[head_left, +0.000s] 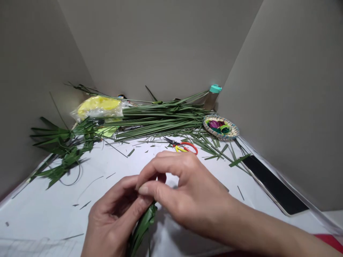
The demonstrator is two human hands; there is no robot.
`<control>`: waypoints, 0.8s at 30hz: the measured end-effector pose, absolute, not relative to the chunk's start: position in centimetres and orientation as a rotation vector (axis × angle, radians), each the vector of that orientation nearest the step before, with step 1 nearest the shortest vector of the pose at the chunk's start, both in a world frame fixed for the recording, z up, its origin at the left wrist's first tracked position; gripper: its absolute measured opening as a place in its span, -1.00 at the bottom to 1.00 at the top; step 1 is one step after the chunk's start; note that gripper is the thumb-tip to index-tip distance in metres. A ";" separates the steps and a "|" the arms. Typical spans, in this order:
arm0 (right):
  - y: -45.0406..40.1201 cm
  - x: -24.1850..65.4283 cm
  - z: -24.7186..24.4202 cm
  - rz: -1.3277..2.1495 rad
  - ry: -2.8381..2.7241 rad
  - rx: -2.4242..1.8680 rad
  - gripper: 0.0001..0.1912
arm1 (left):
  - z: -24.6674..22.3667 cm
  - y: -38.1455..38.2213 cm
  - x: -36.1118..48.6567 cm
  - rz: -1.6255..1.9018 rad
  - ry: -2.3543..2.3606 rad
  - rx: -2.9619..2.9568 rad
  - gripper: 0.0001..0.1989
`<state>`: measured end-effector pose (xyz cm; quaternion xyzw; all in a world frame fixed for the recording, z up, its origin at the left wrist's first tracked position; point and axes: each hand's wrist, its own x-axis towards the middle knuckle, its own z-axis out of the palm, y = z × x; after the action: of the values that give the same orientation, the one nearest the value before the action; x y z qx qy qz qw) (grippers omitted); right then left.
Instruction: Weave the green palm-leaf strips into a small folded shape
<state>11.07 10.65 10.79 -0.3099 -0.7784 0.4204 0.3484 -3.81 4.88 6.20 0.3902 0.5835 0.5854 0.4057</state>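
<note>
Item 1. A folded green leaf strip [142, 226] is held between both hands at the near edge of the white table [40, 210]. The left hand [112, 217] is closed around its lower part, the strip trailing down out of the palm toward the viewer. The right hand [187, 192] is pinched shut on the upper end, thumb and forefinger pressed together directly above the left fingertips. What is formed inside the pinch is hidden, so the stage of folding cannot be told; it is judged early, since only a short length appears worked and no finished green piece is seen on the table.

Item 2. Small scissors [183, 146] with red and yellow handles are laid just beyond the right fingers, untouched. Short offcuts are scattered on the table around them.

Item 3. A dark phone [273, 185] lies flat, well to the right of the right hand, by the wall.

Item 4. A loose heap of cut leaves [64, 150] is set far left of the left fingers.

Item 5. A long bundle of leaf strips [160, 119] is stacked beyond the scissors; much stock is judged unused.

Item 6. A small woven dish [221, 127] holding coloured pieces stands beyond and right of the fingers.

Item 7. A yellow item in a clear bag [99, 107] rests on the bundle's left end.

Item 8. A bottle with a teal cap [213, 96] stands farthest, in the corner.
</note>
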 end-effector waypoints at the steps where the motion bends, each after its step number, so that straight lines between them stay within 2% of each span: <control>1: 10.3 10.9 10.5 0.998 -2.040 -0.756 -0.82 | 6.5 5.1 -3.6 1.496 1.488 0.983 -0.62; 4: 9.6 10.4 9.9 0.715 -2.141 -0.595 -0.79 | 7.3 5.5 -3.1 1.508 1.509 0.992 -0.58; 6: 9.5 10.2 9.9 0.657 -2.189 -0.557 -0.78 | 7.5 5.7 -3.0 1.504 1.509 0.997 -0.56; 18: 10.9 11.0 11.3 1.351 -1.885 -0.687 -0.84 | 6.4 5.0 -2.9 1.477 1.489 1.028 -0.59; 24: 11.8 11.5 12.1 1.489 -1.794 -0.737 -0.82 | 5.1 4.1 -3.7 1.375 1.397 1.069 -0.83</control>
<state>11.51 11.81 12.07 -0.2834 -0.6897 0.5725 0.3409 -3.66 4.07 5.06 0.4301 0.5622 0.5533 0.4391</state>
